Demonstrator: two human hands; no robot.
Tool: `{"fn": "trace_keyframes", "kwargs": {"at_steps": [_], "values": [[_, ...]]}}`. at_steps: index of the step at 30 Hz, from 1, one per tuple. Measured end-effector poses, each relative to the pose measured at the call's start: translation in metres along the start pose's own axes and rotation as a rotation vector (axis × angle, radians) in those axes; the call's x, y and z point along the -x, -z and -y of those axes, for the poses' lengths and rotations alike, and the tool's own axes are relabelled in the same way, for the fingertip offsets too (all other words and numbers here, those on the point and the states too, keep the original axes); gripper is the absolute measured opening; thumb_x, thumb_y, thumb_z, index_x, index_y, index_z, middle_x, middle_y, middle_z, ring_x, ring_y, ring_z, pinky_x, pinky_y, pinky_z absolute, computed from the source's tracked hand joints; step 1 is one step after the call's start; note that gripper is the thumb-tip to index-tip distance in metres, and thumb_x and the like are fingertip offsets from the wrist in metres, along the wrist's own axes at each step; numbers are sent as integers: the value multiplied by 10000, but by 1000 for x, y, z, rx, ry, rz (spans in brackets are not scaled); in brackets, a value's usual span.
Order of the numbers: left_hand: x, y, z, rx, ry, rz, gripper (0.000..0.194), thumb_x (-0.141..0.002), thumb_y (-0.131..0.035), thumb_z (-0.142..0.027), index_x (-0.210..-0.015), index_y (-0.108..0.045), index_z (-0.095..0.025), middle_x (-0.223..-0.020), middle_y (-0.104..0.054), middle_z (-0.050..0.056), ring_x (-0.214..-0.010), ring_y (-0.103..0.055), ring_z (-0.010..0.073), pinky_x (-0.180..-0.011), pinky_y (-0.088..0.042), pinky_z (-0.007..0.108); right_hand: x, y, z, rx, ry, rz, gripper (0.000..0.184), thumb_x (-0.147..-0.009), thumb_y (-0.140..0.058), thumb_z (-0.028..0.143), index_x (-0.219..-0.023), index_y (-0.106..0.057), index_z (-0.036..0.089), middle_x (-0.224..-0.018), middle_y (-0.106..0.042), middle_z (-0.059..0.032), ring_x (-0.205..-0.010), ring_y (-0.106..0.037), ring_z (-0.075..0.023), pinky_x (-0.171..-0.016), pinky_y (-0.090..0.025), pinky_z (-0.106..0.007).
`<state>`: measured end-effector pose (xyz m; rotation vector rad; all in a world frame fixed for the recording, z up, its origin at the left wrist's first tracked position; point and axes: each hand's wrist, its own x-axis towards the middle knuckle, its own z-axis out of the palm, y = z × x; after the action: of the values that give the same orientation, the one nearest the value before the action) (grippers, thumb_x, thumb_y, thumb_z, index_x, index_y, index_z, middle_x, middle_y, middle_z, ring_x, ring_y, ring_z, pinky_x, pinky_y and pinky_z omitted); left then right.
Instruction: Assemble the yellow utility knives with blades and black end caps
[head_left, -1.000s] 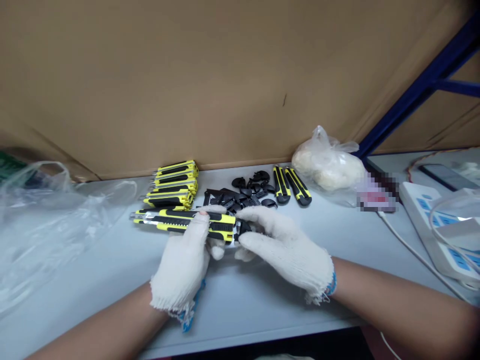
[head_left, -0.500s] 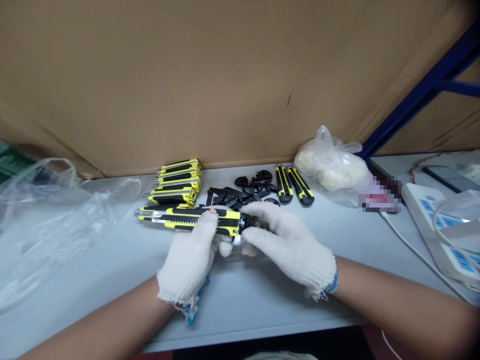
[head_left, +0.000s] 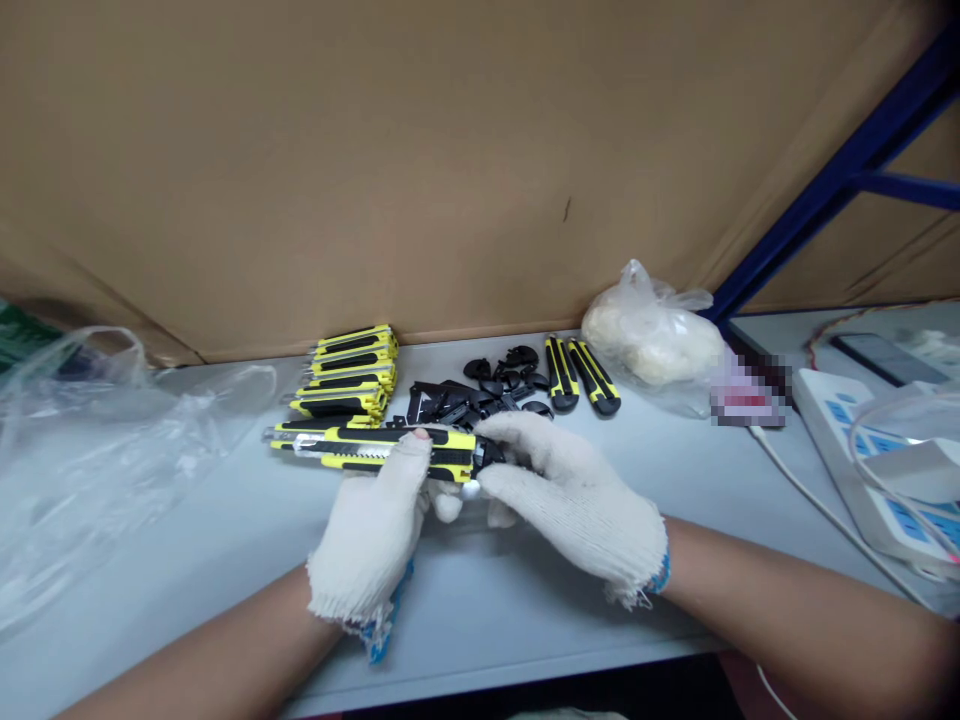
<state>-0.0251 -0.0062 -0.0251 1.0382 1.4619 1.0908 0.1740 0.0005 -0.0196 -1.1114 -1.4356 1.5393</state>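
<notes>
Both my hands wear white knit gloves. My left hand (head_left: 375, 525) is wrapped round a yellow and black utility knife (head_left: 390, 450) held level above the table, its blade end pointing left. My right hand (head_left: 570, 495) is closed on the knife's right end, pinching a small black part there that I cannot make out clearly. A stack of matching knives (head_left: 345, 375) lies just behind the held one. A heap of small black plastic parts (head_left: 480, 390) sits behind my right hand.
Two more knives (head_left: 581, 372) lie beside the heap. A tied plastic bag (head_left: 652, 335) rests at the back right. Crumpled clear plastic (head_left: 90, 440) covers the left. A white power strip (head_left: 877, 460) with cables lies right. A cardboard wall (head_left: 450, 150) stands behind.
Both hands and the held knife stay in nearly the same place, with only a slight shift of the view.
</notes>
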Motion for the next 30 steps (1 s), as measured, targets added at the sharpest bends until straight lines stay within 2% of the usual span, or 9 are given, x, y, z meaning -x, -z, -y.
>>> {"fn": "trace_keyframes", "kwargs": {"at_steps": [2,7,9,13,16,19,24,26,30], "values": [[-2,-1,2,26,-2,11,536,-985,-608,-690,-786,-733,-209,-658,-732,65,-620,-680,227,-643,-561,320,0,-1,0,7,8,-4,375,-954,-726,300,-1324,-672,275,-966,-695,-16,-702,-688,-147,-652,-611,-307],[0,-2,3,158,-37,124,478,-1003,-588,-647,-840,-739,-224,-648,-699,49,-591,-636,223,-619,-544,322,2,-7,3,-68,-46,15,329,-946,-705,275,-1272,-665,252,-929,-700,8,-659,-681,-123,-627,-594,-275],[4,3,5,82,-39,72,437,-982,-623,-625,-841,-756,-234,-694,-730,62,-646,-672,249,-644,-557,334,4,-10,5,-79,-63,40,297,-924,-710,255,-1216,-661,240,-933,-732,7,-654,-670,-119,-624,-591,-271],[11,18,12,-157,-13,-111,271,-886,-769,-528,-836,-797,-263,-798,-793,79,-824,-747,314,-730,-581,353,11,-14,12,-152,-63,106,250,-888,-699,199,-1128,-633,226,-950,-796,-9,-718,-685,-133,-653,-586,-265],[12,19,15,-137,-102,-52,265,-896,-753,-519,-795,-781,-275,-835,-799,69,-867,-742,309,-824,-589,360,14,-16,14,-175,-68,143,250,-864,-701,183,-1097,-621,222,-940,-806,-10,-702,-675,-134,-642,-571,-263],[12,12,13,-80,-143,43,313,-946,-681,-564,-941,-799,-274,-890,-809,64,-845,-732,290,-838,-593,358,14,-15,13,-129,-111,132,238,-842,-735,205,-1051,-623,221,-909,-799,-4,-651,-663,-132,-632,-566,-277],[10,4,9,-186,-176,-18,410,-976,-634,-587,-1100,-791,-230,-1082,-818,80,-1043,-739,280,-1030,-553,351,13,-11,15,-29,-146,86,274,-821,-774,265,-1046,-622,237,-925,-787,6,-600,-667,-139,-565,-563,-280],[8,4,8,-200,-160,5,413,-986,-615,-580,-1107,-790,-225,-1064,-817,74,-1024,-743,272,-1002,-565,347,12,-9,17,-12,-166,101,278,-816,-768,260,-1050,-619,239,-920,-786,10,-585,-665,-134,-556,-559,-273],[7,3,7,-155,-107,67,437,-1008,-589,-590,-1080,-796,-213,-872,-797,65,-818,-735,257,-799,-595,339,11,-9,20,-13,-189,111,289,-808,-759,258,-1060,-617,234,-918,-786,4,-560,-659,-124,-551,-552,-268]]}}
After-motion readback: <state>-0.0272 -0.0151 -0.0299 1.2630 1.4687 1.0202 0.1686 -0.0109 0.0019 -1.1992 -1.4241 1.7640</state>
